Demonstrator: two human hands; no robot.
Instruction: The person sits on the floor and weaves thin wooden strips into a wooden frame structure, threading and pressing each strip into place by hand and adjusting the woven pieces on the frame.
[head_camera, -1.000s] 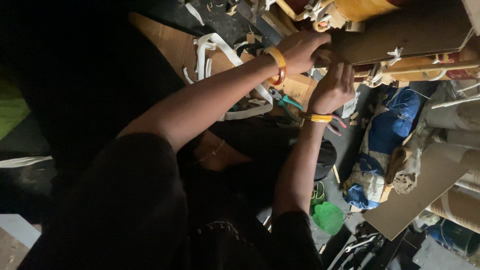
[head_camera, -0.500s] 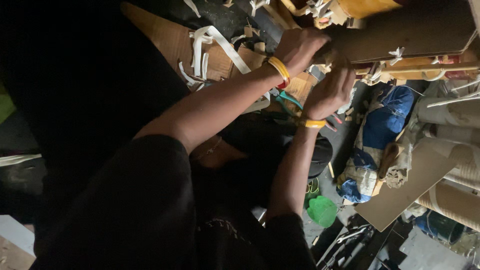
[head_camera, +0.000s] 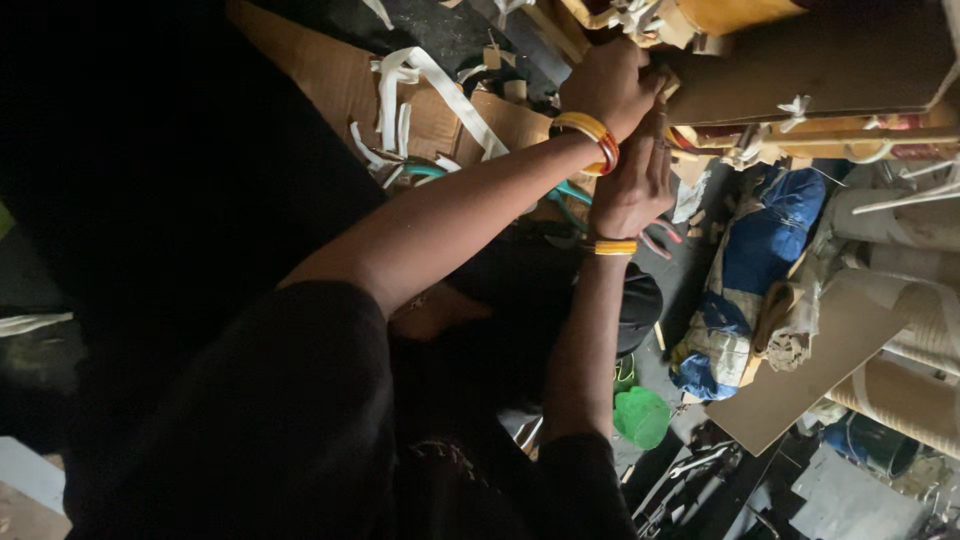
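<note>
My left hand, with an orange bangle on its wrist, is closed over the near end of a thick brown cardboard roll at the top right. My right hand, with a yellow bangle, sits just below it, fingers pointing up against the same end of the roll. White ties hang from the roll and from the thinner tubes under it. Both arms come out of black sleeves at the bottom left. What the fingertips grip at the roll's end is hidden.
White strips lie on a brown cardboard sheet at the top left. A blue cloth bundle, a green plastic piece, a flat board, more rolls and metal tools crowd the right and bottom.
My right hand has risen closer to the left hand, against the roll's end. The whole view has shifted slightly.
</note>
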